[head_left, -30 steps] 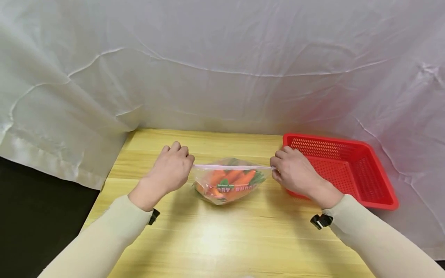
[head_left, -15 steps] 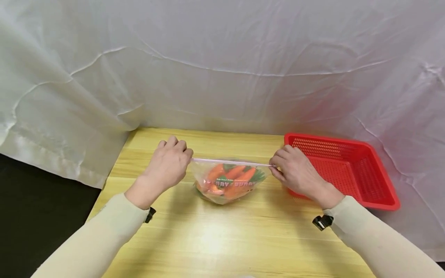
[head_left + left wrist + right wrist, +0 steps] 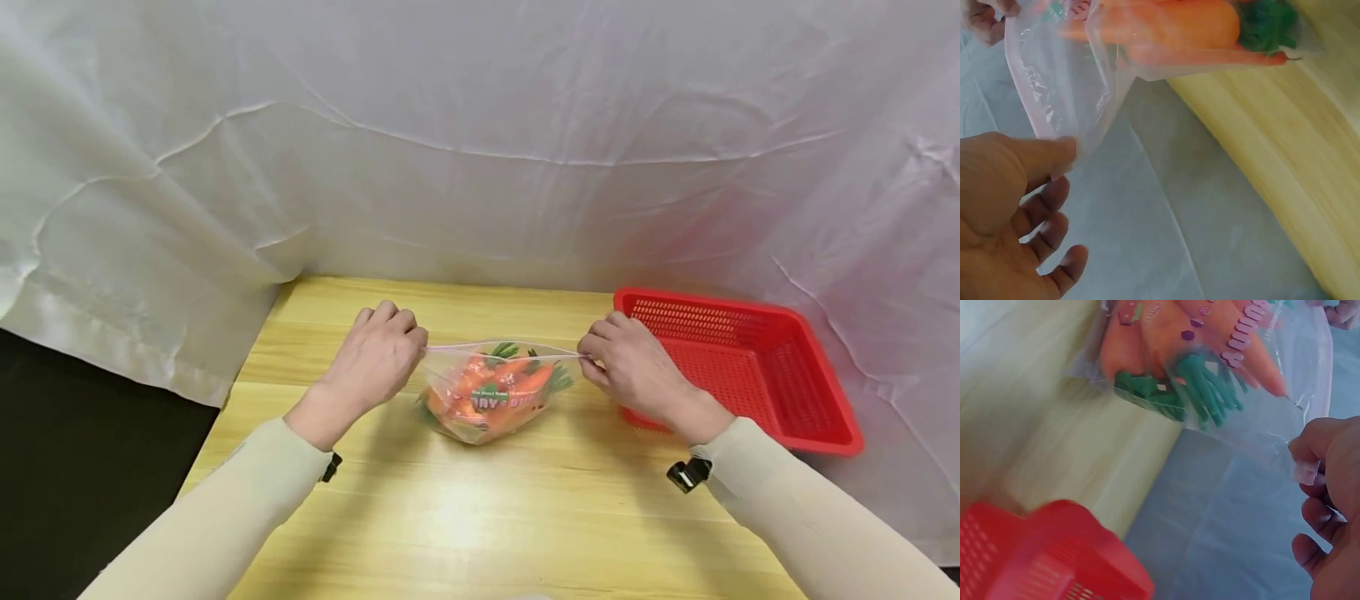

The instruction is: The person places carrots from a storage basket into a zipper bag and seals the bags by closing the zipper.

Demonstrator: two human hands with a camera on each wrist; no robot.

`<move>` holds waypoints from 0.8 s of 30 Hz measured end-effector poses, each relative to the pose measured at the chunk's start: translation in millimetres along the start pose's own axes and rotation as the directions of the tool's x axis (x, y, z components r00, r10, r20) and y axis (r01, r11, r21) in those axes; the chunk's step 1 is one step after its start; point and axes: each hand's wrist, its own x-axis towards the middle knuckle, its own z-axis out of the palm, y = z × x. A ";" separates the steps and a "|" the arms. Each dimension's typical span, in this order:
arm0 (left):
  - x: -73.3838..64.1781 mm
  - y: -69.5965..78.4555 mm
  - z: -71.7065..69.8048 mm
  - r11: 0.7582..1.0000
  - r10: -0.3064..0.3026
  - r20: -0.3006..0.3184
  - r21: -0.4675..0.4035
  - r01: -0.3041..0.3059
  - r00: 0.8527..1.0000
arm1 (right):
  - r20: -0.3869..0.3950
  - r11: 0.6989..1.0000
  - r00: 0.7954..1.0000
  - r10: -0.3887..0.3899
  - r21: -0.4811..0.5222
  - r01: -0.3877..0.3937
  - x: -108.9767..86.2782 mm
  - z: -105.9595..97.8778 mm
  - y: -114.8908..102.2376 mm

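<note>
A clear zip bag (image 3: 450, 392) with printed lettering stands on the table, several orange carrots (image 3: 1179, 25) with green tops inside it. My left hand (image 3: 377, 354) pinches the left end of the bag's pinkish top edge between thumb and forefinger; the other fingers are loosely bent in the left wrist view. At the opposite end, my right hand (image 3: 633, 367) pinches the other top corner, a small tab of plastic showing past the fingers in the right wrist view. Between the hands the bag's mouth is slightly parted, its two rims bowed away from each other.
To the right of the bag, close to my right hand, sits a red perforated plastic basket (image 3: 750, 375). The wooden table (image 3: 465, 517) ends at a pale cloth curtain (image 3: 480, 167) behind and at the left. A black area (image 3: 90, 450) lies beyond the table's left side.
The bag's top edge was a taut single line; now its two rims are parted a little. My left hand has moved slightly right, toward the right hand, which stays nearly in place.
</note>
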 end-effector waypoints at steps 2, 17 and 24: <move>4.0 -2.1 -6.0 1.000 -0.011 -0.043 -0.010 0.011 0.999 | -0.069 1.000 0.998 0.000 0.028 0.002 3.3 -7.5 1.4; 13.0 5.0 -10.0 0.998 -0.042 -0.066 0.048 0.045 0.997 | -0.084 0.996 0.994 0.073 0.050 -0.069 2.3 -1.2 -6.3; 1.0 -0.4 -8.5 0.996 -0.065 0.035 0.065 0.063 0.997 | -0.146 0.984 0.987 0.060 0.176 -0.033 6.1 7.4 -12.2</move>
